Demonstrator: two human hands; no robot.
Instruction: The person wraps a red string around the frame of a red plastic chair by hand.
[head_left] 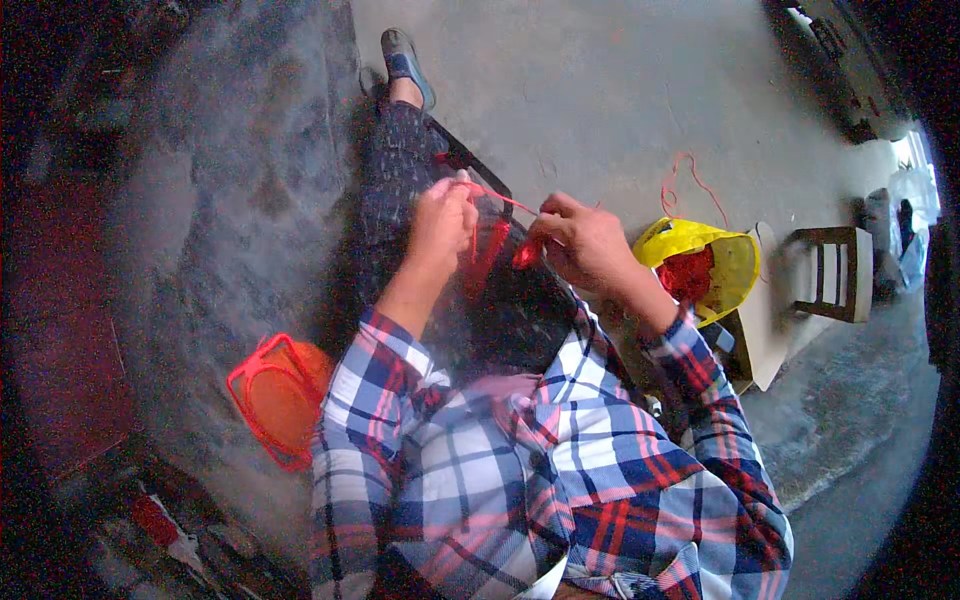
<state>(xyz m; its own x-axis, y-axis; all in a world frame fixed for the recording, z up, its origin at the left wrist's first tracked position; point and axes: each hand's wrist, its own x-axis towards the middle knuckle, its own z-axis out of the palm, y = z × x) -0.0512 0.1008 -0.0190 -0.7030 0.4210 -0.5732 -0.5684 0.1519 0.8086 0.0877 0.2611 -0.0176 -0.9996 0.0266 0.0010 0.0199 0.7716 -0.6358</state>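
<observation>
A thin red cord (508, 199) runs taut between my two hands above my lap. My left hand (442, 222) is closed, pinching the cord's left end near the fingertips. The other end is gripped by my right hand (588, 243), its fingers curled. Red strands (526, 254) bunch just under the right fingers, and how they join the cord cannot be made out. Below and between the hands, a red strip (489, 252) lies over my dark patterned trousers, partly blurred. A black bar (470, 160) passes beside my leg, just beyond the hands.
At my right stands a tilted yellow bucket (745, 275) with red material inside, next to a cardboard box (768, 345). A loose red cord (690, 165) trails over the concrete floor beyond it. Farther right is a small wooden stool (855, 275). An orange basket-like object (290, 390) sits at my left.
</observation>
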